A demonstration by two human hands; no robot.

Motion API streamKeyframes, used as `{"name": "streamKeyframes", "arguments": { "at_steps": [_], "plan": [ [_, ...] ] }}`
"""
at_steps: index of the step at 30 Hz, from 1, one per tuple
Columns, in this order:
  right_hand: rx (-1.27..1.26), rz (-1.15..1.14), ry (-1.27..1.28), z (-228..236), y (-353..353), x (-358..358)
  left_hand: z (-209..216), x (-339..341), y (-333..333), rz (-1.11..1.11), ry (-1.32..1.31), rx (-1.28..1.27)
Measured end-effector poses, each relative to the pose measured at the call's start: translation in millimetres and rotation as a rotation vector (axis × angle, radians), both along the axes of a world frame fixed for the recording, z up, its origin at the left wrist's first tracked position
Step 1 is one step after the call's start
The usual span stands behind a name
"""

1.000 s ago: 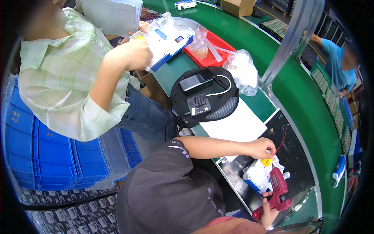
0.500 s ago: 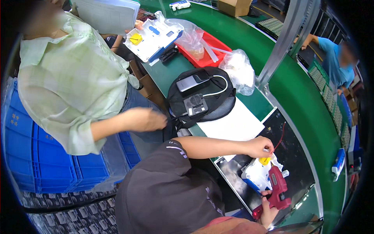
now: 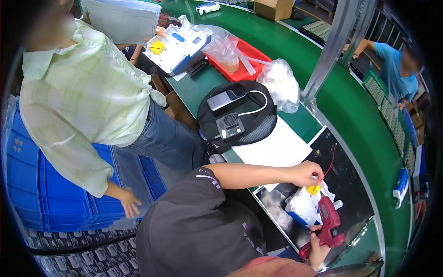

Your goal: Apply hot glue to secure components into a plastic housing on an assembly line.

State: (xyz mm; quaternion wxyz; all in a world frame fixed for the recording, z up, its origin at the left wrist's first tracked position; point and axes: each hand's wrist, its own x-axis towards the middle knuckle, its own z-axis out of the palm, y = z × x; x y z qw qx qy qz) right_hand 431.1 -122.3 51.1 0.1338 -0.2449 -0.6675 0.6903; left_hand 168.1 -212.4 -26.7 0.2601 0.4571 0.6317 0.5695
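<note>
My left hand is closed in a pinch just above a small yellow part. A thin red wire runs up from its fingertips. That yellow part sits in a white and blue plastic housing, which lies on a black work surface. My right hand is wrapped round the handle of a dark red glue gun. The gun's nozzle points toward the yellow part, beside the housing. What exactly the left fingertips pinch is partly hidden, but the wire leads out of them.
Beyond my left arm lie white paper and a black backpack with devices on it. A red tray, plastic bags and another housing stand farther off. A co-worker stands at left. A metal post rises beside the green conveyor.
The co-worker's lowered hand has swung down and left, away from the backpack, and the body has turned slightly. My hands, the glue gun and the housing have hardly moved.
</note>
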Motion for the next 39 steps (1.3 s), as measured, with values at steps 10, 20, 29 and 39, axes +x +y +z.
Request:
{"name": "streamKeyframes", "arguments": {
  "at_steps": [10, 20, 29, 39],
  "plan": [
    [-0.032, -0.035, -0.001, 3.5, -3.2, -0.6, -1.9, 0.7, -0.2, -0.01, -0.008, -0.011],
    [-0.018, -0.043, -0.037, 4.2, -2.9, -1.1, -2.3, 0.0, -0.3, -0.013, -0.019, 0.009],
    [-0.018, -0.031, -0.017, 3.2, -2.8, 0.4, 1.1, 1.2, -0.7, -0.018, -0.013, 0.0],
    [0.001, -0.038, -0.017, 3.6, -3.8, -1.3, -1.1, 0.5, -0.7, -0.012, 0.016, 0.023]
  ]
}}
